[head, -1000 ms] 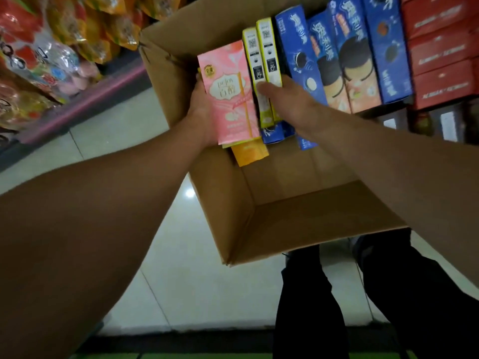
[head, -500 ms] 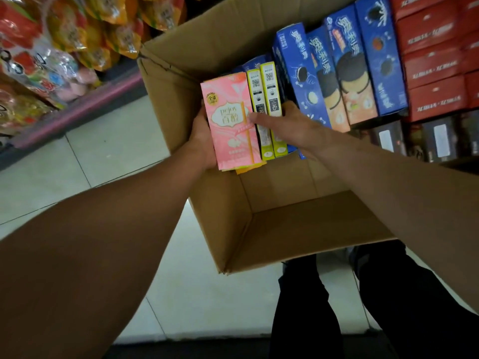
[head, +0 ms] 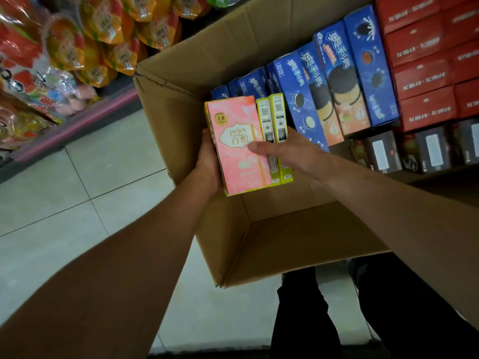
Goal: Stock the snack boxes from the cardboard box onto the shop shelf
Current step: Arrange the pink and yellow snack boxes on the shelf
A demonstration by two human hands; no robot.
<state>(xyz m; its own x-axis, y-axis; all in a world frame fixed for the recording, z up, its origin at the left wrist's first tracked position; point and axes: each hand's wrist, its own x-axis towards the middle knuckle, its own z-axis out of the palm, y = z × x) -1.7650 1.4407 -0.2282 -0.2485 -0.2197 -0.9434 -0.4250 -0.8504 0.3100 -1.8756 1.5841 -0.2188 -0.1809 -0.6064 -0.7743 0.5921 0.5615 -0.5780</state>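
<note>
An open cardboard box (head: 272,237) stands on the floor in front of me. Over it I hold a small stack of snack boxes: a pink one (head: 238,151) faces me, with yellow boxes (head: 278,115) edge-on beside and behind it. My left hand (head: 207,161) grips the stack from the left side. My right hand (head: 287,149) grips it from the right, thumb lying across the pink front. Several blue cookie boxes (head: 248,86) stand upright in the far part of the cardboard box.
The shop shelf on the right carries blue cookie boxes (head: 370,73), red boxes (head: 425,81) and dark boxes (head: 383,151) lower down. Bagged snacks (head: 98,35) hang on a rack at upper left. Pale floor tiles (head: 77,198) lie to the left; my legs (head: 337,320) are below.
Both hands have lifted the pink and yellow stack up out of the cardboard box and squared it together. The view has tilted, showing more of the shelf.
</note>
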